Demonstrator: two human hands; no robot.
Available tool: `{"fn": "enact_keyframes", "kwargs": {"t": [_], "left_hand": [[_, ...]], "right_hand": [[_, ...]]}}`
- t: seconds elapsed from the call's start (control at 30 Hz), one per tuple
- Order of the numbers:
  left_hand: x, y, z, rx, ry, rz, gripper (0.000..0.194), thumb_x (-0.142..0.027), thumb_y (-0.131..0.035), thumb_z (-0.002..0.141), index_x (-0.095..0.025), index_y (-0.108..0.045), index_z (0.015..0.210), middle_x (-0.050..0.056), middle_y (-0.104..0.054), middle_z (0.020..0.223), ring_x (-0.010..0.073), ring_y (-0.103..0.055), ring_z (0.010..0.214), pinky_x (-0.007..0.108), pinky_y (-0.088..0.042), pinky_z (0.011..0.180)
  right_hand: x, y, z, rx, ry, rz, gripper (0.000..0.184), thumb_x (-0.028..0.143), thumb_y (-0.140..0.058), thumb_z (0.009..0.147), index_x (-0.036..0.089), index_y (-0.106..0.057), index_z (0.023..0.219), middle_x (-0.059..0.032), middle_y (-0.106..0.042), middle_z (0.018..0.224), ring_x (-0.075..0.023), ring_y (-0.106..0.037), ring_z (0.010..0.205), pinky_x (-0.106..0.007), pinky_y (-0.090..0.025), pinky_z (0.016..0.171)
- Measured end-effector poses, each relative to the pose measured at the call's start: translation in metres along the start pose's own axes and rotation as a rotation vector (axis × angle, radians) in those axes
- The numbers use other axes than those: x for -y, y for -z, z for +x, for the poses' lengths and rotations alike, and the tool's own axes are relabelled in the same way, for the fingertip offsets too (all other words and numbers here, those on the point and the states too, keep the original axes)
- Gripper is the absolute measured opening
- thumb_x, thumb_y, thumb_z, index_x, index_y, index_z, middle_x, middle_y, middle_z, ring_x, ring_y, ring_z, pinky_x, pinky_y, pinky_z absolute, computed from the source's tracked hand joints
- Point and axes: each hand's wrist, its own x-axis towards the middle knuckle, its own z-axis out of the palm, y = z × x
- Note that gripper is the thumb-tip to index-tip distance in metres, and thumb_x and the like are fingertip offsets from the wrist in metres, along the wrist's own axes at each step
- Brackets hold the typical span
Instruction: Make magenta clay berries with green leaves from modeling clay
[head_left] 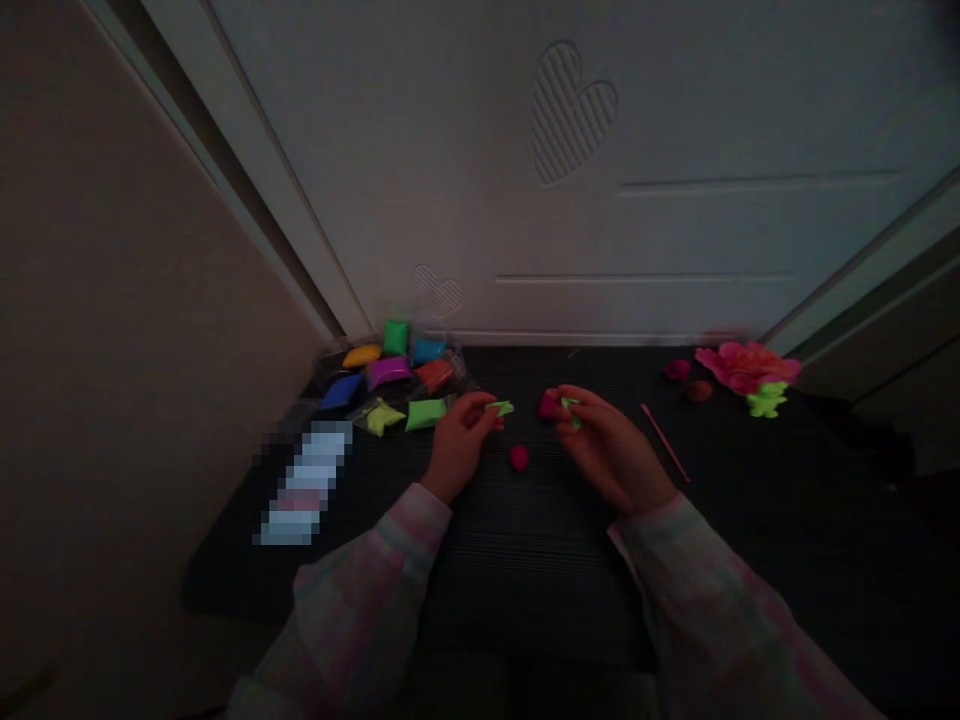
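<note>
White panel (690, 235), heart-embossed, top cut off | dark wood-grain table (517, 570), right side lost in gloom | right hand (611, 445), left hand (459, 445), both pinching | pale rectangle (309, 480), pixelated, unreadable | red lump (547, 406), partly behind right fingers | red ball (519, 459) on table | green scraps (500, 408), one per hand, partly finger-hidden
</note>
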Motion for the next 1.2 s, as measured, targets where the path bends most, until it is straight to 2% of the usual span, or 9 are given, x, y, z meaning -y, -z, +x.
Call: {"fn": "enact_keyframes", "kwargs": {"t": [0.27, 0.37, 0.47, 0.53, 0.63, 0.77, 0.97, 1.07, 1.2], "left_hand": [[0.006, -0.001, -0.002, 0.099, -0.185, 0.487, 0.027, -0.012, -0.048, 0.075, -0.012, -0.061, 0.099, 0.012, -0.057, 0.109, 0.0225, -0.051, 0.106, 0.043, -0.038, 0.096], [0.008, -0.002, -0.004, 0.143, -0.219, 0.603, 0.03, -0.011, -0.045, 0.076, -0.01, -0.06, 0.102, 0.015, -0.056, 0.112, 0.0237, -0.051, 0.107, 0.043, -0.039, 0.096], [0.008, -0.003, -0.005, 0.158, -0.246, 0.683, 0.03, -0.011, -0.044, 0.077, -0.009, -0.059, 0.103, 0.015, -0.057, 0.111, 0.0232, -0.05, 0.108, 0.042, -0.04, 0.095], [0.009, -0.003, -0.005, 0.155, -0.262, 0.718, 0.029, -0.012, -0.044, 0.078, -0.01, -0.059, 0.103, 0.014, -0.057, 0.11, 0.0223, -0.05, 0.107, 0.041, -0.041, 0.095], [0.009, -0.003, -0.004, 0.148, -0.279, 0.751, 0.029, -0.014, -0.045, 0.079, -0.011, -0.058, 0.104, 0.013, -0.057, 0.109, 0.0212, -0.051, 0.106, 0.04, -0.041, 0.094], [0.009, -0.003, -0.005, 0.141, -0.296, 0.768, 0.028, -0.016, -0.046, 0.079, -0.009, -0.057, 0.104, 0.013, -0.058, 0.108, 0.021, -0.051, 0.105, 0.039, -0.042, 0.094], [0.007, -0.003, -0.006, 0.125, -0.322, 0.765, 0.028, -0.018, -0.047, 0.079, -0.01, -0.055, 0.105, 0.013, -0.058, 0.107, 0.02, -0.052, 0.104, 0.038, -0.043, 0.092], [0.007, -0.003, -0.006, 0.116, -0.335, 0.755, 0.028, -0.018, -0.045, 0.08, -0.01, -0.054, 0.105, 0.012, -0.059, 0.106, 0.0192, -0.052, 0.103, 0.037, -0.043, 0.092], [0.009, -0.003, -0.005, 0.104, -0.359, 0.736, 0.027, -0.018, -0.046, 0.08, -0.012, -0.054, 0.104, 0.011, -0.06, 0.105, 0.0187, -0.053, 0.102, 0.036, -0.045, 0.09]], "right_hand": [[-0.009, -0.005, 0.0, -0.021, -0.015, -0.081, 0.024, 0.006, -0.061, 0.063, 0.017, -0.064, 0.084, -0.0013, -0.067, 0.089, -0.0075, -0.061, 0.088, -0.014, -0.049, 0.076], [-0.009, -0.004, -0.001, -0.021, 0.011, -0.141, 0.018, 0.02, -0.065, 0.067, 0.017, -0.063, 0.084, -0.0016, -0.068, 0.08, -0.0068, -0.063, 0.068, -0.014, -0.05, 0.058], [-0.009, -0.004, -0.001, -0.007, 0.048, -0.197, 0.022, 0.035, -0.066, 0.066, 0.015, -0.059, 0.072, 0.002, -0.063, 0.057, -0.0025, -0.047, 0.036, -0.014, -0.037, 0.036], [-0.01, -0.004, -0.001, -0.003, 0.091, -0.216, 0.028, 0.04, -0.066, 0.066, 0.016, -0.053, 0.062, 0.0078, -0.05, 0.04, -0.0006, -0.033, 0.029, -0.015, -0.031, 0.034], [-0.012, -0.001, 0.001, -0.018, 0.148, -0.242, 0.03, 0.038, -0.068, 0.063, 0.017, -0.048, 0.057, 0.0116, -0.037, 0.033, -0.0011, -0.028, 0.031, -0.016, -0.029, 0.037], [-0.014, 0.003, 0.005, -0.034, 0.18, -0.297, 0.022, 0.033, -0.068, 0.064, 0.017, -0.058, 0.074, 0.0075, -0.052, 0.05, -0.0028, -0.043, 0.043, -0.017, -0.037, 0.046], [-0.017, 0.003, 0.006, -0.018, 0.17, -0.385, 0.041, 0.043, -0.061, 0.066, 0.021, -0.051, 0.099, -0.0035, -0.064, 0.092, -0.0137, -0.063, 0.08, -0.029, -0.048, 0.071], [-0.018, 0.004, 0.006, -0.009, 0.208, -0.535, 0.039, 0.043, -0.059, 0.068, 0.022, -0.045, 0.098, -0.0022, -0.065, 0.087, -0.0129, -0.063, 0.066, -0.027, -0.048, 0.057], [-0.014, 0.007, 0.0, -0.001, 0.279, -0.799, 0.025, 0.04, -0.061, 0.068, 0.021, -0.047, 0.075, 0.004, -0.06, 0.059, -0.0084, -0.049, 0.041, -0.022, -0.037, 0.041]]}}
